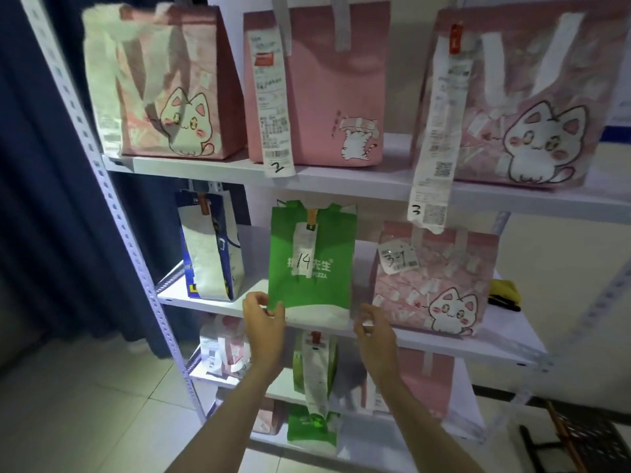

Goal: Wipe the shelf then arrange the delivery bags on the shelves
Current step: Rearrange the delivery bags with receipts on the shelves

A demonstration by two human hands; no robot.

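Head view: green pizza bag [310, 264], receipt marked 14, stands upright on the middle shelf [444, 339] between both hands. Left hand [264, 319], fingers loosely curled, touches the bag's lower left corner; whether it pinches cannot be told. Right hand [374, 327], fingers loosely curled, hangs just right of the bag, holding nothing. Right of that hand stands a pink cat bag [432, 279]; left of the left hand, a blue-and-white bag [211, 250].

Shelf frame [112, 213]: perforated painted metal, matt. Green bag [310, 268]: matt non-woven cloth w/ paper receipt. Pink bags [522, 107]: glossy film finish.
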